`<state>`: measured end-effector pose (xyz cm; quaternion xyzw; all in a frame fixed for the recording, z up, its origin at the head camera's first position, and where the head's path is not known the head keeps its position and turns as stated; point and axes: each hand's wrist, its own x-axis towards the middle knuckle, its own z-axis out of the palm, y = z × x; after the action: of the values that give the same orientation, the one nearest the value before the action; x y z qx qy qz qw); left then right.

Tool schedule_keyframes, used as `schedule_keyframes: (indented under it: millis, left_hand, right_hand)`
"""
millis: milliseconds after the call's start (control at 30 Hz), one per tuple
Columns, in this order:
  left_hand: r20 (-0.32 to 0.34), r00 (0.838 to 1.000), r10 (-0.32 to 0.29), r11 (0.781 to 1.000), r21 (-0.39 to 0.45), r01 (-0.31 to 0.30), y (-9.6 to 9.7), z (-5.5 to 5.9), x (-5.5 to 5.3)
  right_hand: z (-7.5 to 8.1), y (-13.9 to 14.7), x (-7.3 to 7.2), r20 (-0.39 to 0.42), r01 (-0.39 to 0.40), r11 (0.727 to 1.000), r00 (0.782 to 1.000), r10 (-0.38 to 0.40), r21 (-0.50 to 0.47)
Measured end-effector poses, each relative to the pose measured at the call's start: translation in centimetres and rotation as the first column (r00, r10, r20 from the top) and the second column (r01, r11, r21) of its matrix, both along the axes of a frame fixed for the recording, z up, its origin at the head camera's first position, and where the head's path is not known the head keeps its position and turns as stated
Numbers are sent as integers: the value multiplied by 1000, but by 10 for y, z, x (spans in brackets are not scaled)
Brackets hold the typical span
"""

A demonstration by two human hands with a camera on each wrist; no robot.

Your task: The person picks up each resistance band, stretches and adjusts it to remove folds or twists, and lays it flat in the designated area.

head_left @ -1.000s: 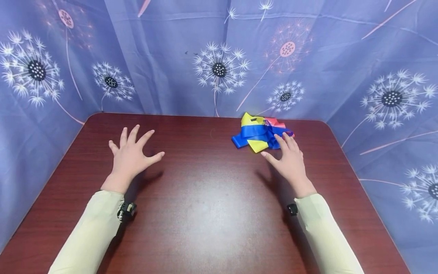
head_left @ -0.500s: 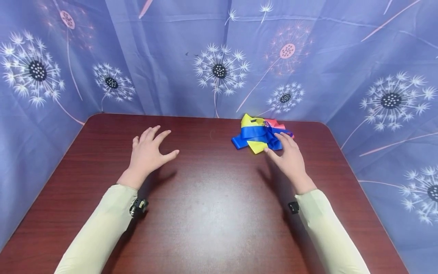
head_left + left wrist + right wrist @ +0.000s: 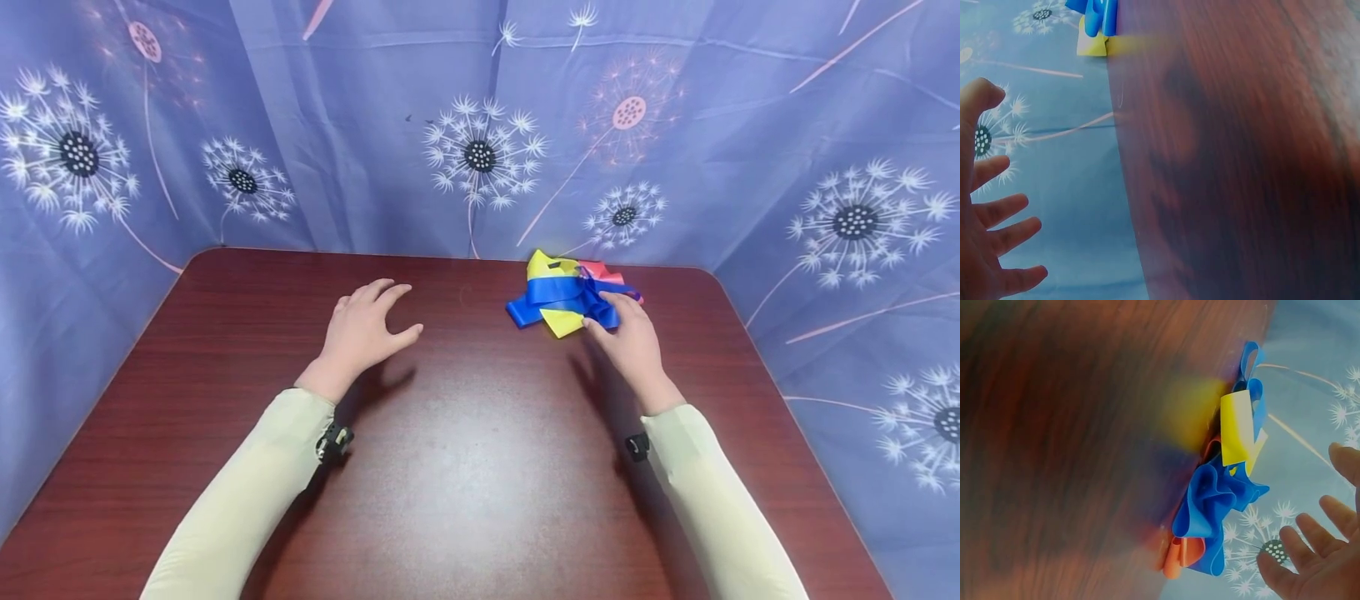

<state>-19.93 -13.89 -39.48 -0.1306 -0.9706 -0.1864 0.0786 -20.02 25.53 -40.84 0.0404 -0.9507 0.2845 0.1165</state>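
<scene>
A loose heap of satin ribbons (image 3: 555, 292), blue, yellow and red, lies near the table's far edge, right of centre. In the right wrist view the blue ribbon (image 3: 1207, 494) is folded in loops, with a yellow strip (image 3: 1236, 428) beside it. My right hand (image 3: 632, 346) hovers over the near right side of the heap, fingers spread and nothing held. It overlaps the blue part in the head view. My left hand (image 3: 362, 333) is above the table, left of centre, with thumb and fingers apart and nothing between them.
The dark red wooden table (image 3: 465, 467) has a glossy surface that reflects light and the ribbons. A blue curtain (image 3: 360, 125) with dandelion prints stands along the back and both sides. A small black device (image 3: 333, 442) sits on each wrist.
My left hand has moved right toward the middle, its fingers drawing closer together. The right hand has shifted slightly left. The ribbons stay where they were.
</scene>
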Motion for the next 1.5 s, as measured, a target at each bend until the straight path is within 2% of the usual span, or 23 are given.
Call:
schedule_keyframes:
  millis: [300, 600, 800, 967, 1267, 1500]
  left_hand:
    - [42, 998, -40, 999, -6, 40, 18, -4, -7]
    - [53, 996, -76, 997, -3, 76, 33, -10, -11]
    - [68, 994, -85, 996, 4, 85, 43, -13, -15]
    - [82, 992, -96, 995, 31, 94, 51, -13, -18]
    - [103, 988, -116, 990, 93, 106, 68, -15, -28]
    - [150, 981, -124, 983, 150, 102, 84, -19, -34]
  right_hand:
    - [-1, 3, -10, 22, 31, 999, 999, -31, -20]
    - [-2, 2, -22, 45, 50, 998, 998, -49, -32]
    - [-8, 2, -33, 19, 61, 997, 998, -60, -48]
    - [-8, 1, -38, 7, 72, 995, 997, -72, -70]
    - [-11, 0, -48, 104, 117, 991, 988, -111, -61]
    - [-14, 3, -56, 93, 144, 988, 986, -138, -61]
